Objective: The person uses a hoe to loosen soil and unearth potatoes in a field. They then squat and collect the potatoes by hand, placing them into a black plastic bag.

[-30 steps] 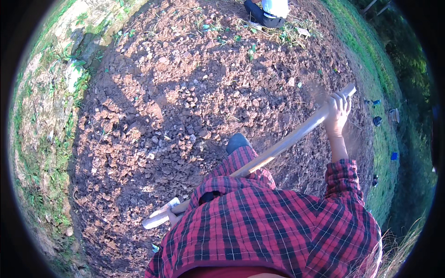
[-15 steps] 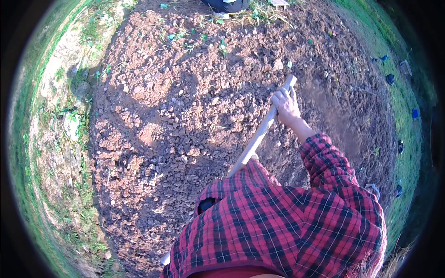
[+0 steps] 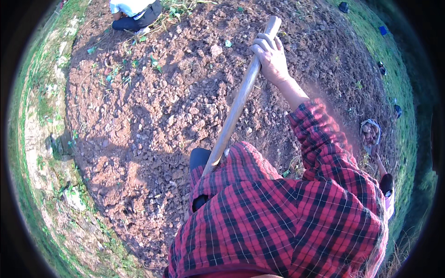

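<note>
Although its surface is rough and broken, brown soil (image 3: 185,106) fills most of the frame. Shirt (image 3: 278,227): red and black plaid, across the lower middle and lower right. Grass (image 3: 394,88): a green band down the right edge, patchier at the left. Wooden handle (image 3: 236,109): one, long and pale, slanting from upper middle down to just left of centre, where its lower end passes behind the plaid cloth; whatever it bears there is out of sight. Judged stiff, sturdy and fairly heavy, likely weightier toward the hidden end; the smooth wood may slip in a dusty palm. Best hold: one hand near the top, the other well down the shaft. Person (image 3: 139,14): low on the soil, upper left, pale top, dark trousers. Right hand (image 3: 270,55): upper middle, fingers wrapped round the handle just below its top end. Left hand: hidden by the shirt; state of its fingers cannot be told. Sack (image 3: 378,130): pale, open, right side, holding roundish brown lumps (image 3: 369,134), another person's arm (image 3: 381,163) near it; well apart from the handle. Boot (image 3: 199,158): dark, just beside the lower shaft, its nearest obstacle. Blue object (image 3: 383,30): on the grass, upper right, too small to identify.
</note>
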Tool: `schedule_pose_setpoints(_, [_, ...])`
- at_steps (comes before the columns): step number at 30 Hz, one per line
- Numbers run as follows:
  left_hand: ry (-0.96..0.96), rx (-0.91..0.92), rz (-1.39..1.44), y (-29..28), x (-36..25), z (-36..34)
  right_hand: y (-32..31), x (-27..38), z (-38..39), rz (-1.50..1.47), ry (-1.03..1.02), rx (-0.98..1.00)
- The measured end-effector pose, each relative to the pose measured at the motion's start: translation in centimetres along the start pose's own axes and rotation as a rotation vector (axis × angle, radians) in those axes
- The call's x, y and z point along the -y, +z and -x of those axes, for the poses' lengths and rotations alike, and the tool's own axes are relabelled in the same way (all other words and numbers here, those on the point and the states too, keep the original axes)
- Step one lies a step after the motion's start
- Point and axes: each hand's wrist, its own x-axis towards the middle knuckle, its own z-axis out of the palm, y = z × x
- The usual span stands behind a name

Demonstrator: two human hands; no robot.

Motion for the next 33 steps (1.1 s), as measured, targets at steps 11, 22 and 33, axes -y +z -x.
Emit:
schedule_pose_setpoints(11, [-0.059,0.086,-0.240,15.3,-2.3,-6.7,-10.0,-10.2,7.5,0.422,0.276,0.056])
schedule_pose_setpoints(22, [-0.130,0.125,-0.454,33.8,-3.5,-10.8,-18.4,-24.5,6.7,0.623,0.818,0.927])
schedule_pose_setpoints(33, [-0.096,0.229,-0.720,53.5,-5.4,-9.4,-23.1,-21.5,14.2,0.527,1.134,0.968])
